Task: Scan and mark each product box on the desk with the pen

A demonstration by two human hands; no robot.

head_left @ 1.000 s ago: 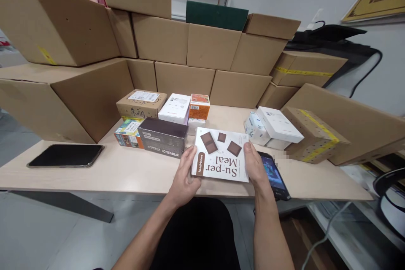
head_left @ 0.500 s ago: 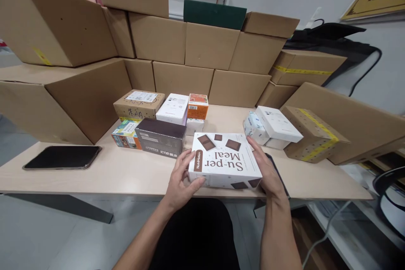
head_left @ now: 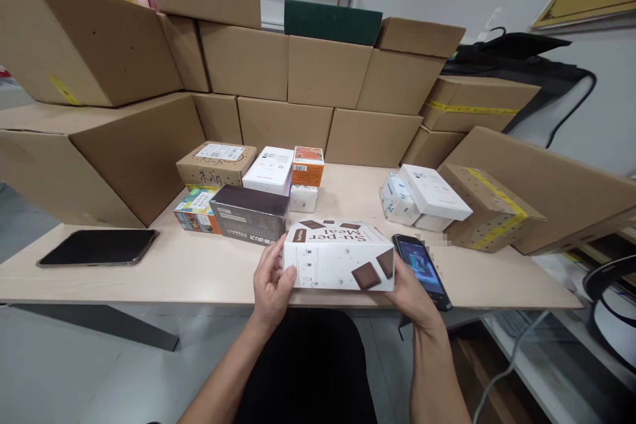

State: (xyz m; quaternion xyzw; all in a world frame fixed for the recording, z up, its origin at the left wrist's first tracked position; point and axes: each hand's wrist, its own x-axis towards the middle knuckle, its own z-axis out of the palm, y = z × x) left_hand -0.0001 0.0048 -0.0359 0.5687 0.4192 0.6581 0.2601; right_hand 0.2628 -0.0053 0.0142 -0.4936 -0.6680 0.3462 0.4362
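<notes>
Between my two hands is a white "Su-per Meal" box [head_left: 328, 265] with brown chocolate squares printed on it, above the table's front edge. Its long side faces me and the printed top tilts away. My left hand [head_left: 272, 281] grips the left end, thumb on the near side. Around the right end is my right hand [head_left: 410, 291], its fingers mostly hidden behind the box. A phone with a lit screen [head_left: 422, 271] lies just right of that hand. Close beyond my left hand sits a dark shrink-wrapped box [head_left: 251, 212].
Behind the dark box stand a colourful carton [head_left: 197, 211], a brown parcel [head_left: 216, 164], a white box [head_left: 268, 169] and an orange box [head_left: 307, 165]. White boxes [head_left: 434, 192] and a taped carton [head_left: 489, 212] are at right. A black phone [head_left: 99, 247] lies left. Cardboard boxes [head_left: 283, 126] wall the back.
Both hands have tipped the white box so its near side now faces me, and shifted it slightly left. The lit phone on the right has come into fuller view.
</notes>
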